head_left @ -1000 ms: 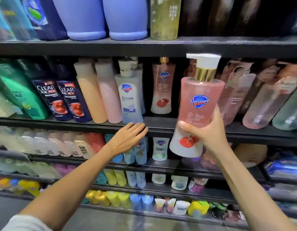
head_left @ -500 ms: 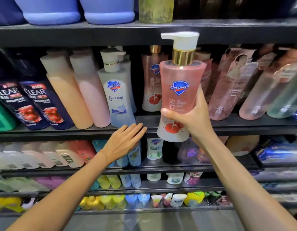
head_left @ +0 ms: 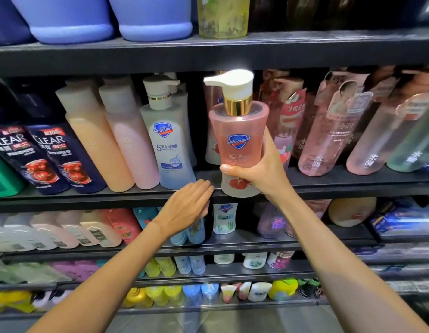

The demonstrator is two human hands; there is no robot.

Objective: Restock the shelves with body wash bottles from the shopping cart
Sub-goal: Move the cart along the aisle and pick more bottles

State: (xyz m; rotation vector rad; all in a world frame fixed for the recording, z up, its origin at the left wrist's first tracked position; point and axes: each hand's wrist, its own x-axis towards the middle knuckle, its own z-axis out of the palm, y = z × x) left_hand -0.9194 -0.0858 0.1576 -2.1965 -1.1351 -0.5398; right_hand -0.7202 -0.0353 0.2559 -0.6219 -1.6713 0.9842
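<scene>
Dark store shelf crowded with bottles; right hand clamped round pink Safeguard pump bottle, upright at its front edge, a white Safeguard bottle at 9 o'clock of it; left hand at 7 o'clock, fingers straight, tips at shelf lip.

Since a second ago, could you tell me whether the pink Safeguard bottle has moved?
Yes: the pink Safeguard bottle has moved left along the shelf edge, toward the white Safeguard bottle.
</scene>
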